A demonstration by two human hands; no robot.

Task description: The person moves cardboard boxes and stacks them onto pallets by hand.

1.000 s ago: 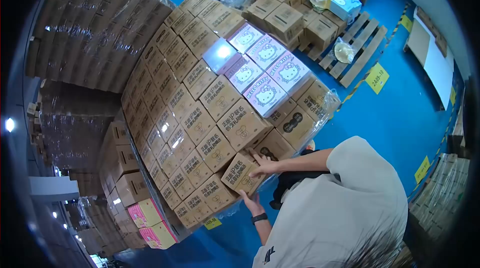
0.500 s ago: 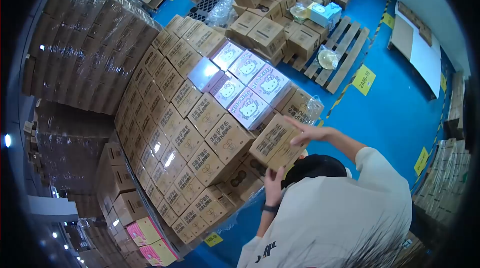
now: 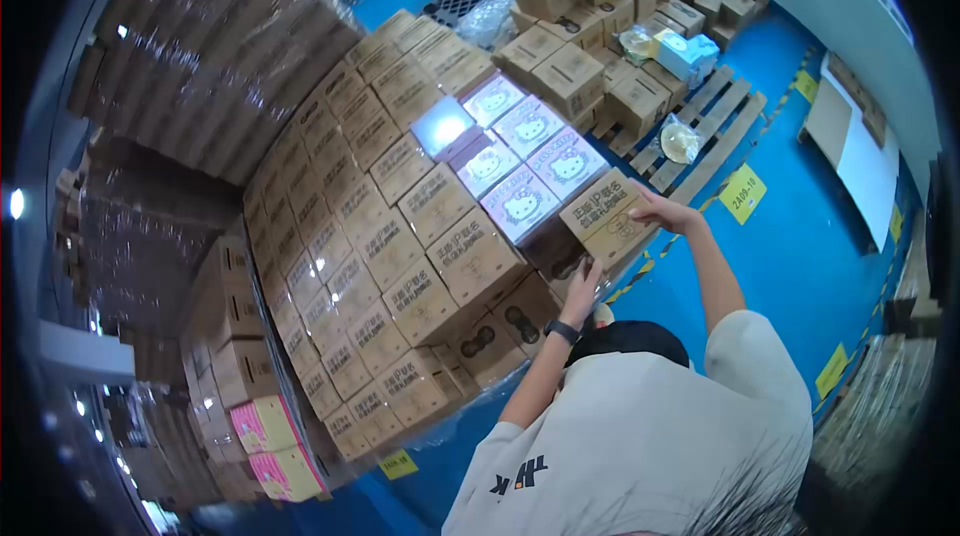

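Clamped between your left hand (image 3: 578, 295) at its lower corner and your right hand (image 3: 670, 213) on its right edge, fingers parted, is one printed brown carton (image 3: 604, 216). From far left: two pink-and-yellow boxes (image 3: 264, 424), one glare-washed box (image 3: 442, 127), five Hello Kitty boxes (image 3: 529, 126) just beside the carton.

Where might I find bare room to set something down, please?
The blue floor is bare between the 2A09-10 sign and the white panel; bare pallet slats lie beside the bagged item. It's crowded where pink boxes adjoin brown cartons, and around the held carton.
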